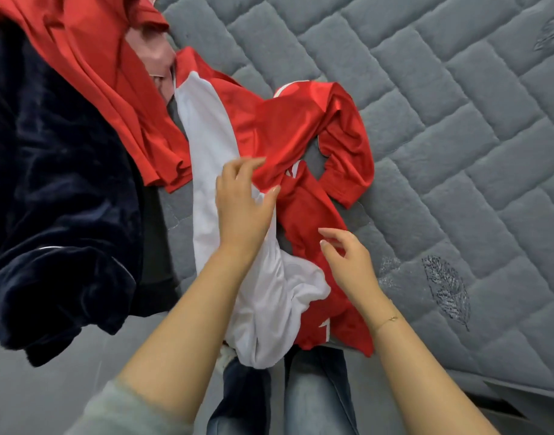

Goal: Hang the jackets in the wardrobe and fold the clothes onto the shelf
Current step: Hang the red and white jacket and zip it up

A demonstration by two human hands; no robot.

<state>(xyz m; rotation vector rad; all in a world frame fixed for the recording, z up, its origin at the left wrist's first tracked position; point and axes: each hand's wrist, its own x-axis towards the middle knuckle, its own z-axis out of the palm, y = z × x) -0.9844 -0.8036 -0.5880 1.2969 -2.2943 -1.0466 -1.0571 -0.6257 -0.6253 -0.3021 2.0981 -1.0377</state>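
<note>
Clothes lie in a loose heap on a grey quilted mattress [442, 127], and the piece nearest the hands is a red satin jacket [300, 127] with white trim, crumpled with one sleeve looped back on itself toward the right. A white garment [212, 171] runs in a long band beneath and beside it, from the upper middle down to the mattress edge, where it bunches and hangs over. The left hand [242, 199] rests on the seam where red meets white, fingers curled over a fold of the red satin jacket, thumb pressing toward them so the cloth is pinched. The right hand [347, 259] hovers just over a lower red fold, fingers loosely bent and spread, gripping nothing; a thin bracelet [387, 321] sits on that wrist. To the left, a second red garment [90, 73] drapes across the top of the pile, partly over a dark navy velvet piece [55, 199] that fills the left side. A pale pink item [157, 58] shows between the reds near the top. Below the hanging cloth, the person's jeans [316, 400] are visible, and a stitched leaf motif [446, 290] marks the mattress at the right.
</note>
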